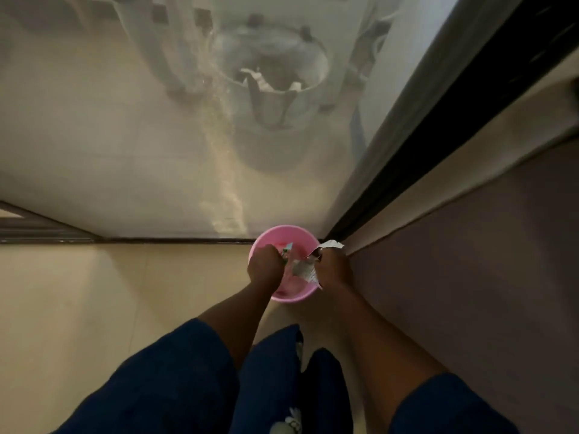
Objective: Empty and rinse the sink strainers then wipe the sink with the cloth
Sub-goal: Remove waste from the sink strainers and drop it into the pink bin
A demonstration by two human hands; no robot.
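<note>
A small pink bin (283,238) stands on the floor in the corner by a frosted glass door. Both my hands are down over it. My left hand (264,265) is curled around a small object with a green and white print, which I cannot identify. My right hand (332,268) grips a crumpled silvery wrapper (303,268) whose torn end sticks up above the fingers. Neither the sink, the strainers nor the cloth is in view.
The frosted glass door (156,136) fills the upper frame, with a blurred bucket shape (272,76) behind it. A dark door track (125,240) crosses the floor. A brown cabinet front (470,277) runs along the right. Beige floor tiles (94,308) lie to the left.
</note>
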